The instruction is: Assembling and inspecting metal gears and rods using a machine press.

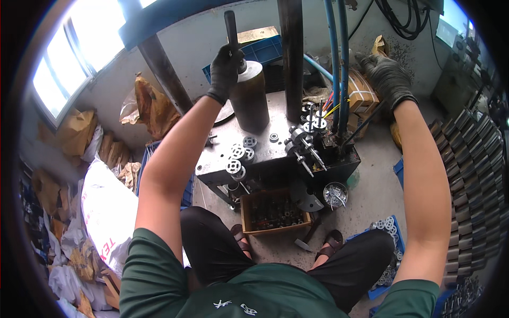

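Observation:
My left hand [225,69], in a dark glove, is closed around a dark rod [231,29] that stands nearly upright. The rod's lower end is at the top of a thick metal cylinder [249,103] on the steel work table [214,153]; the glove partly hides where they meet. My right hand [387,77], also gloved, is raised beside the blue hoses [343,69], its fingers stretched forward and nothing visible in them. Below its wrist a thin dark lever [365,124] slants up from the table's right end. Slotted metal discs [234,166] and shafts with rotor bodies [307,143] lie on the table.
Dark steel columns [290,63] rise behind the table. Below it are a box of metal parts [275,212], a hammer [307,236] and a bowl of shavings [335,195]. Stacked metal pieces [472,185] line the right; a white sack [106,212] stands left.

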The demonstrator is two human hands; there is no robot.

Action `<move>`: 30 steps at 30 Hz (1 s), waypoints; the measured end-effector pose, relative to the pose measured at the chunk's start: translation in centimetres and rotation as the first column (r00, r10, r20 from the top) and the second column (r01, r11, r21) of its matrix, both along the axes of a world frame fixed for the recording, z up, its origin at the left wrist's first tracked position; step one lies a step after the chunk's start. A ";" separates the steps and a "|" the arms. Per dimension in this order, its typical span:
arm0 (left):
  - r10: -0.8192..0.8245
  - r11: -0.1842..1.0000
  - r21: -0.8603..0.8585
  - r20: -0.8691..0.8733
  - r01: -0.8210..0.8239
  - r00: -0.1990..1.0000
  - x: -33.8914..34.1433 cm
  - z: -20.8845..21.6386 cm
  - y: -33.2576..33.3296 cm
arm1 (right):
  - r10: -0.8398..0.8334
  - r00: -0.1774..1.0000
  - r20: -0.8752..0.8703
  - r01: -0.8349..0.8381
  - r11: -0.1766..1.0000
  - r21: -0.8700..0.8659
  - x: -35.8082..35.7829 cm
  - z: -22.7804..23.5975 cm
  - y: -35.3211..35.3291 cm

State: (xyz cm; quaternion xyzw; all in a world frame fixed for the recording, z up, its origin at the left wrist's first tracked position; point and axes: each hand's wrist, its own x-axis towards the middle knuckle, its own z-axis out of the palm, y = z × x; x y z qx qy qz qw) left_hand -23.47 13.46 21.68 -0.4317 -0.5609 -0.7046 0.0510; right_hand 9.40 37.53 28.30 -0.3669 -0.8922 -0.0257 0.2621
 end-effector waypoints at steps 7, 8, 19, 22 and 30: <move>-0.429 0.902 0.186 0.267 0.391 0.863 13.8 -6.0 -6.1 | -0.022 0.999 0.026 0.022 1.000 -0.014 1.4 0.3 -2.2; -0.475 0.875 0.168 0.489 0.455 0.732 15.0 -7.8 -7.4 | -0.010 0.999 0.031 0.010 1.000 -0.009 1.7 0.3 -2.5; -0.192 0.908 0.211 0.977 0.362 -0.089 17.6 -21.3 -7.6 | 0.361 0.933 -0.015 -0.357 0.927 0.114 10.6 -5.1 -11.7; -0.139 0.924 0.152 0.988 0.352 -0.062 16.2 -22.1 -6.8 | 0.560 0.828 0.028 -0.556 0.813 0.173 13.0 -8.3 -15.6; -0.109 0.885 0.191 0.971 0.425 -0.211 18.4 -21.7 -8.3 | 0.781 0.624 0.014 -0.780 0.622 0.072 10.5 -14.4 -20.3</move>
